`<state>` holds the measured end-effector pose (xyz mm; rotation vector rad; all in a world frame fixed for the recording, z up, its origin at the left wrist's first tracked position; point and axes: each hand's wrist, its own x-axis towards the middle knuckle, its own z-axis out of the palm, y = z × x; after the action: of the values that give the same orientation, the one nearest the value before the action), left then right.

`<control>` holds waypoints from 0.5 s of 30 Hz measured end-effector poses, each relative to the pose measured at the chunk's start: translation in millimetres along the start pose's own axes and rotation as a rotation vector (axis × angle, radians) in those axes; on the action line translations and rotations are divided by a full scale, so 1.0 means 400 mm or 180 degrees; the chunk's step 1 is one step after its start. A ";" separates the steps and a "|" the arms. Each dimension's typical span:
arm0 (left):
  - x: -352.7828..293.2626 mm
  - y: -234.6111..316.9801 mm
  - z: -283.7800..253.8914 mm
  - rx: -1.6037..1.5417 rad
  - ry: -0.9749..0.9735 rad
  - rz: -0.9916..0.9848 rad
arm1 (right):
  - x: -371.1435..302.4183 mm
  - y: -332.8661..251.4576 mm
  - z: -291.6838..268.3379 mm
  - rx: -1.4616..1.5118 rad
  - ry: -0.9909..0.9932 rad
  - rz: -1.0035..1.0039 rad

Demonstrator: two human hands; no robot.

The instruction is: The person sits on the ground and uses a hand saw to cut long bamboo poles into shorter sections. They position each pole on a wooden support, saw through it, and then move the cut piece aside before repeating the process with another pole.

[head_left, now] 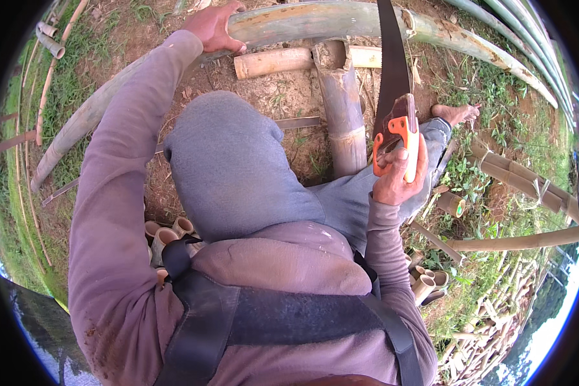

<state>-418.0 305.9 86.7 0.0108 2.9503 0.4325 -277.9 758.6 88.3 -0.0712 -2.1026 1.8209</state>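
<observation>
My left hand is clasped over the long bamboo pole that stretches across the ground ahead of me, while my right hand is wrapped around the orange handle of the saw, its dark blade pointing up and away. In my view the blade crosses the pole, though I can't tell whether they touch; a thick bamboo post lies just left of the saw, near my bent knee.
</observation>
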 end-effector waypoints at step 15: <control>-0.090 0.070 0.131 0.0397 0.0631 -0.0038 | 0.114 0.265 0.046 -0.2923 -0.0282 0.0712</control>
<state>-374.5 346.5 50.7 -0.0371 3.1661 0.2611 -346.6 771.2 -5.5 -0.4699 -2.9017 0.8066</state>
